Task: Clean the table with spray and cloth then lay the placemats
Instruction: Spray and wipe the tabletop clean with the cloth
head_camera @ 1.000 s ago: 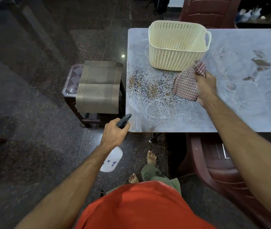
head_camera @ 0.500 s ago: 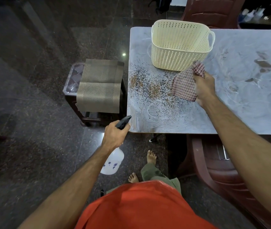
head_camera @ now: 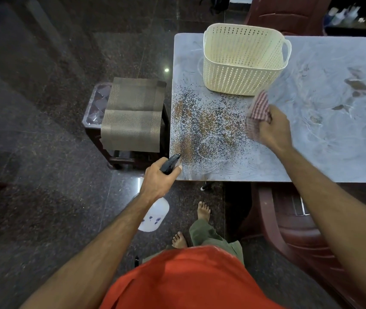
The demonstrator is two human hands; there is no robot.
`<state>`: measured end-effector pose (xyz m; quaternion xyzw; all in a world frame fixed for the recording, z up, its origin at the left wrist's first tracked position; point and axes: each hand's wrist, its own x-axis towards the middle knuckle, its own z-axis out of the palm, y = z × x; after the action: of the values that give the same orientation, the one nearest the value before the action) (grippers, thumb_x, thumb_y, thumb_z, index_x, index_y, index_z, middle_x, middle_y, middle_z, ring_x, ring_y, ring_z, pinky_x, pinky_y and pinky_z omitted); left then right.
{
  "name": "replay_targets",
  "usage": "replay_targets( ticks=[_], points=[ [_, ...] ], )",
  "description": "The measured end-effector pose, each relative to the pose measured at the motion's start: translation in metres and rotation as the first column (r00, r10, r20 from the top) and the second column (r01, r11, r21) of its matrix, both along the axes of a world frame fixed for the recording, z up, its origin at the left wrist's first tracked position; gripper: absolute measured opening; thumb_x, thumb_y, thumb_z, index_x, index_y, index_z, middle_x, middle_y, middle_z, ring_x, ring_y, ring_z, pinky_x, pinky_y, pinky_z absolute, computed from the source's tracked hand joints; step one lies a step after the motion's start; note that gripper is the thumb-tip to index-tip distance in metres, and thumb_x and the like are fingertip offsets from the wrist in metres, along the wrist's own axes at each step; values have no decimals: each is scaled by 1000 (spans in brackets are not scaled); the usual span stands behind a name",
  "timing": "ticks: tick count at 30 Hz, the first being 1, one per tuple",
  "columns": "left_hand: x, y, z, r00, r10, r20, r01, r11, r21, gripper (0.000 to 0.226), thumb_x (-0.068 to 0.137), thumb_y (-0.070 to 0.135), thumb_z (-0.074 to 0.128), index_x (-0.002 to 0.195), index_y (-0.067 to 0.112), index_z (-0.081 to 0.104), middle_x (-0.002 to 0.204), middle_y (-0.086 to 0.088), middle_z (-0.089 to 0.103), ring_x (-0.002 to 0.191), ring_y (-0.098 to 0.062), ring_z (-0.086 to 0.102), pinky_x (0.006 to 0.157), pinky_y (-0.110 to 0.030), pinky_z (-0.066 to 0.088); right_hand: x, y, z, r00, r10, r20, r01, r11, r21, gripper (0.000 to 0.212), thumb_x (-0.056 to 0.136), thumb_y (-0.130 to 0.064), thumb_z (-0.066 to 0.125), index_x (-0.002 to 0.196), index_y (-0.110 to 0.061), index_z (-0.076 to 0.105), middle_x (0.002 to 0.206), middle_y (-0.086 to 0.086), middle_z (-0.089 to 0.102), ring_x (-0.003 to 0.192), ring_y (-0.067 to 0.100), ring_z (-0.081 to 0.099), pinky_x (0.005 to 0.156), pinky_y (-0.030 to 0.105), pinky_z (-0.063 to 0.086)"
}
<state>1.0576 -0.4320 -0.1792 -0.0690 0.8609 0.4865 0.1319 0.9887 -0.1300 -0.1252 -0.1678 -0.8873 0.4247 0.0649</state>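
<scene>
The grey table (head_camera: 311,152) was speckled with brown spots; the right hand (head_camera: 274,130) clutched the cloth (head_camera: 258,110), the left hand (head_camera: 157,181) gripped the spray bottle (head_camera: 155,216) above the dark floor (head_camera: 43,152).

One basket (head_camera: 242,63) and one cloth (head_camera: 258,109) on the table (head_camera: 333,141). One spray bottle (head_camera: 155,216). One placemat stack (head_camera: 133,114), two chairs (head_camera: 289,12)

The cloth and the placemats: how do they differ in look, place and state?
The cloth is red-checked and crumpled; the placemats are plain brown-olive and lie flat. The cloth is gripped by the right hand over the table; the placemats rest untouched on a stool beside it. The cloth looks blurred, the placemats sharp. Both are woven.
</scene>
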Motion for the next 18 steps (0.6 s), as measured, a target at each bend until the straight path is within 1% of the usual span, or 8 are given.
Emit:
replay_targets(
  ticks=[2,4,6,7,9,12,15,18],
  points=[
    [-6,3,1,1000,-9,-13,9,1000,11,23,88,37,70,79,19,60,60,7,46,57,-16,46,61,-53,56,11,0,-21,990,121,78,-132,980,150,28,99,-7,50,127,-5,55,98,1,61,82,22,62,77,43,59],
    [-13,7,1,1000,-11,-26,12,1000,28,24,88,38,70,82,16,61,61,5,47,56,-16,46,60,-49,56,26,-8,-45,925,277,259,-337,914,227,33,97,-10,53,130,-7,52,101,3,63,83,20,61,85,49,57],
    [-19,12,3,1000,-10,-29,12,998,54,24,89,36,70,80,16,60,60,4,46,54,-16,45,57,-40,49,44,-17,-75,788,401,468,-561,780,277,54,96,-27,58,145,-12,40,138,12,54,117,25,55,105,51,45],
    [-22,13,4,1000,-7,-30,9,998,60,23,90,35,70,78,18,59,60,5,45,53,-16,44,56,-36,44,51,-21,-88,734,414,538,-635,699,328,69,95,-41,56,153,-16,29,157,12,33,138,28,38,116,52,32],
    [-30,16,5,999,6,-32,-4,998,70,25,90,34,70,74,20,57,60,5,44,54,-18,44,57,-32,39,58,-21,-108,718,412,561,-671,625,398,88,90,-67,45,158,-20,15,166,6,4,152,26,7,123,50,9],
    [-41,20,5,998,24,-50,-20,997,79,26,90,34,70,77,15,57,61,6,42,56,-15,41,58,-29,35,55,-15,-115,752,429,500,-651,602,463,98,82,-84,19,158,-22,16,167,5,2,153,23,2,121,47,-2],
    [-51,25,6,997,33,-68,-27,996,88,24,91,33,68,73,24,55,53,14,43,50,-6,36,53,-19,29,46,-11,-122,741,481,468,-670,572,474,90,86,-80,8,158,-27,11,166,4,-3,153,20,-6,120,46,-10],
    [-62,31,7,997,25,-78,-15,993,116,22,92,32,67,80,15,60,57,12,43,53,-9,36,55,-24,29,33,-15,-131,751,482,451,-659,589,468,77,94,-69,3,158,-26,3,166,4,-9,151,17,-15,118,43,-16]
  ],
)
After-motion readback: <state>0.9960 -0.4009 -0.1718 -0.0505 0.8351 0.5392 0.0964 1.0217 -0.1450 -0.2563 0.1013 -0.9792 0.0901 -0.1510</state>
